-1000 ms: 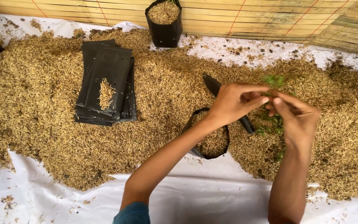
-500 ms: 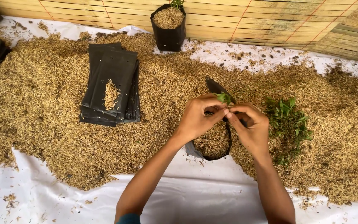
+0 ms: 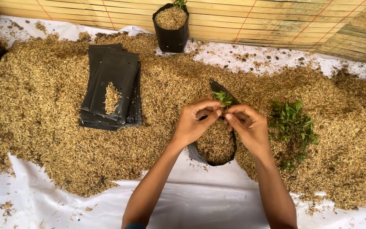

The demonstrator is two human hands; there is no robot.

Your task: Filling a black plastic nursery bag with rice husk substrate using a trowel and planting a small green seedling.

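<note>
Our left hand (image 3: 195, 121) and right hand (image 3: 247, 127) met over the black grow bag (image 3: 214, 146), both with fingertips pinched on a small green seedling (image 3: 223, 98). The bag, full of rice husk, lay at the near edge of the husk heap (image 3: 47, 114), where the white sheet (image 3: 85, 203) began. A bunch of green seedlings (image 3: 293, 123) lay just beside our right hand. A stack of flat black bags (image 3: 113, 85) rested on the left part of the heap, and a filled black bag (image 3: 171, 27) stood at the far edge, against the bamboo wall (image 3: 276, 21).

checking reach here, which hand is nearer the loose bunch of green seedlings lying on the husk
Right. The right hand sits just beside the seedling bunch, on its left edge. The left hand is farther off, beyond the right hand and the husk-filled black bag.
</note>
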